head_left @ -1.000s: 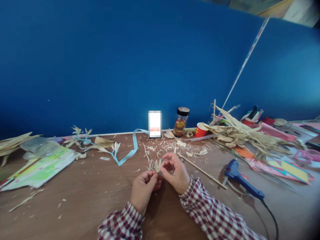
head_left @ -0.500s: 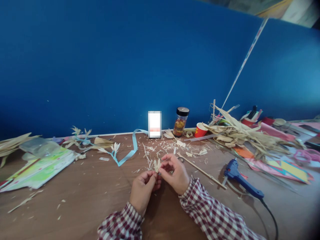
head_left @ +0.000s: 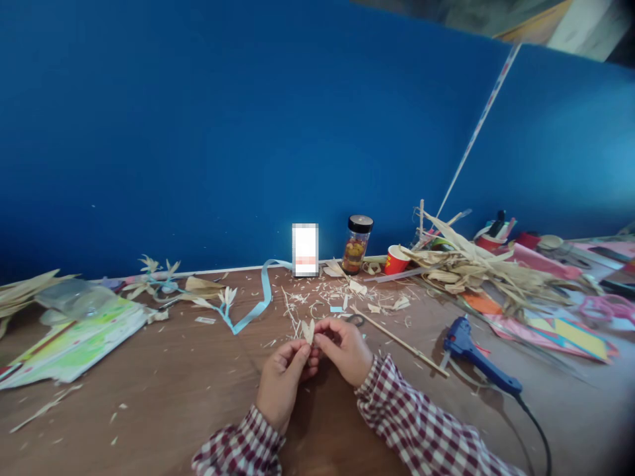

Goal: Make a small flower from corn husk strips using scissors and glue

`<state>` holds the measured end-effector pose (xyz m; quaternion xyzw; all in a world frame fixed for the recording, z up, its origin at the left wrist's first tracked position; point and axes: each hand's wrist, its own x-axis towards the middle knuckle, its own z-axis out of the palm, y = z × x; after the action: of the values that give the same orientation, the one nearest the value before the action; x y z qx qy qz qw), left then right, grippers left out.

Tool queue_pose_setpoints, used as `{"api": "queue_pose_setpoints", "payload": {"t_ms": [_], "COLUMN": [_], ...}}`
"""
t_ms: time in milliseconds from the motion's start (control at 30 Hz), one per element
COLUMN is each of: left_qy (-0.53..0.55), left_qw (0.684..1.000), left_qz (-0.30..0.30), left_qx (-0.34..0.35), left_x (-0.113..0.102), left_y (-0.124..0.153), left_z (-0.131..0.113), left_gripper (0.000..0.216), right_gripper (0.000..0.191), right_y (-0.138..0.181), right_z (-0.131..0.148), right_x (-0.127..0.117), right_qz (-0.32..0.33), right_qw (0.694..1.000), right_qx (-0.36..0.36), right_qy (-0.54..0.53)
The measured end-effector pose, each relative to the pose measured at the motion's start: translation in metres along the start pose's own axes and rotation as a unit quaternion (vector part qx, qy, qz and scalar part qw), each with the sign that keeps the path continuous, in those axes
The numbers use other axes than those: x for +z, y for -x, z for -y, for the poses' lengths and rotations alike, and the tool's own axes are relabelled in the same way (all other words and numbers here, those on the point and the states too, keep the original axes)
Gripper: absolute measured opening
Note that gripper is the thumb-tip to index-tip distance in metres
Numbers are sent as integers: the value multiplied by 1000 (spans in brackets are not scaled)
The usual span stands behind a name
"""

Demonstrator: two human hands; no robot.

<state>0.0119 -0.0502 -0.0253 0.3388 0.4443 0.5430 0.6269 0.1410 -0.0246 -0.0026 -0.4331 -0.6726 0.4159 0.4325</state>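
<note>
Both hands meet at the middle of the table, working on a small husk flower of pale, dry, pointed petals. My left hand is closed, its thumb and forefinger pinching the flower's base. From the other side, my right hand is closed too, thumb and fingertips against the petals. The lower end of the flower is hidden by my fingers. Beyond them lie pale husk shavings and a thin stick. A similar flower with a blue ribbon-wrapped stem rests to the left.
A blue glue gun with a black cord lies at right. Behind stand a lidded jar, a red paper cup and a blurred white upright object. Dry husks pile at right; colourful sheets lie at left.
My right fingers have come down and closed in on the petals, which now show more plainly. A small light-blue scrap among the shavings has come into sight. The view has shifted slightly.
</note>
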Motion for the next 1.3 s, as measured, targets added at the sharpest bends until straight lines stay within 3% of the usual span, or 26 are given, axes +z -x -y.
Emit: {"api": "queue_pose_setpoints", "payload": {"t_ms": [300,1300], "left_qy": [-2,-82], "left_qw": [1000,997], "left_qz": [2,-3], "left_qx": [-10,17], "left_x": [0,-2], "left_y": [2,2], "left_z": [-1,2], "left_gripper": [22,22], "right_gripper": [11,9], "right_y": [-2,-2], "right_z": [-3,-3], "right_x": [-2,-5], "right_qz": [23,41], "right_qw": [999,998], "right_qx": [11,-11], "right_qy": [-29,52]}}
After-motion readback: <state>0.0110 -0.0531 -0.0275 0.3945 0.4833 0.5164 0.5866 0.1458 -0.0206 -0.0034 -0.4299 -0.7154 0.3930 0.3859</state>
